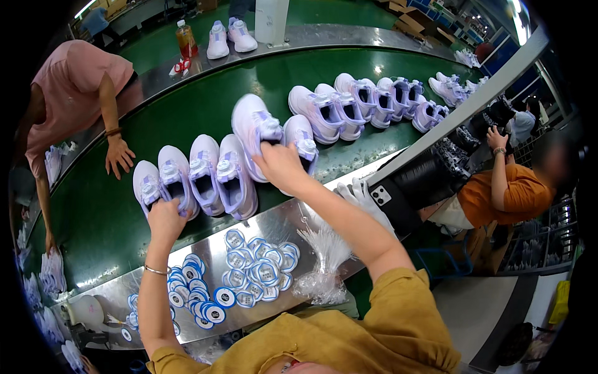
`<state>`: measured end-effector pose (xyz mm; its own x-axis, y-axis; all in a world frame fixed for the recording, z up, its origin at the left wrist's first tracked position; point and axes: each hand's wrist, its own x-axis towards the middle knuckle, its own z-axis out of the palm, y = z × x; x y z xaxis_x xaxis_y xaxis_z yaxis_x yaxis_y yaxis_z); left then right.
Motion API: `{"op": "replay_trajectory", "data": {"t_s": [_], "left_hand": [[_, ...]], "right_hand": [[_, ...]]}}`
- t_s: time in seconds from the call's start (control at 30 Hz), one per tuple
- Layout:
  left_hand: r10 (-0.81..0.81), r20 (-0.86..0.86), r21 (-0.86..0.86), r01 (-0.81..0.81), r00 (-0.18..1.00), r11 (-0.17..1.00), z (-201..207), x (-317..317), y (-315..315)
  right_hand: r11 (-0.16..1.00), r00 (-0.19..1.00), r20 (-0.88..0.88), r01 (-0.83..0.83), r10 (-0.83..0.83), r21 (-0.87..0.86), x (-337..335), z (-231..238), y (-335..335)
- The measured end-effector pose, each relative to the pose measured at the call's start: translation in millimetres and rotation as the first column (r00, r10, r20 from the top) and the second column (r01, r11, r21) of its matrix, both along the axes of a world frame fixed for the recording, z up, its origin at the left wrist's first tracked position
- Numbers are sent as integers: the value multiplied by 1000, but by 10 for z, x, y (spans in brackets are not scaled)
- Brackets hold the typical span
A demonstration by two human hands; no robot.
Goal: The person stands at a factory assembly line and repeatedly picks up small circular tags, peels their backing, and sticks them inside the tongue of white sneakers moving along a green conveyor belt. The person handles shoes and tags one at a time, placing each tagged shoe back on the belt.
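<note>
Landmark: metal desk (212, 246). Just beyond its far edge, a green belt (99, 224) carries white-and-lilac shoes. Left hand (167, 219), beyond the desk's left part, is at the opening of the end shoe (146, 177) in a row; fingers partly hidden, so cannot tell whether it grips. Right hand (280, 165), beyond the desk's middle, grasps a tilted shoe (249, 124) by its collar. On the desk: heaped blue-and-white round tags (265, 271); toward its right end, a bundle of clear plastic strips (327, 252). Across from the desk's left end, a co-worker's hand (118, 154) rests open on the belt.
</note>
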<state>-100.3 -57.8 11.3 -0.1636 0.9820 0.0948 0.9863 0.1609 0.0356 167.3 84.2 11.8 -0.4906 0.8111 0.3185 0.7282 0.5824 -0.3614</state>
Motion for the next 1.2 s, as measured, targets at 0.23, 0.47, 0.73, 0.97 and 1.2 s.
{"op": "replay_trajectory", "data": {"t_s": [0.23, 0.47, 0.73, 0.97, 1.2], "left_hand": [[145, 78, -50, -141, 986, 989, 89, -70, -47], [-153, 1, 28, 153, 988, 988, 89, -55, -45], [-208, 82, -17, 210, 975, 977, 24, 894, 381], [-314, 201, 12, 318, 928, 948, -190, 1182, 597], [-303, 665, 320, 107, 683, 941, 579, 334, -300]], "right_hand": [[996, 985, 149, 82, -86, 33, -67, -76, -472], [995, 892, 443, -103, 91, 3, 611, -93, 183], [980, 876, 441, 165, -198, 113, 1147, -189, 885], [943, 789, 518, 301, -330, 143, 1505, -308, 1180], [919, 992, -110, 96, -58, 382, 1056, 380, 152]]}}
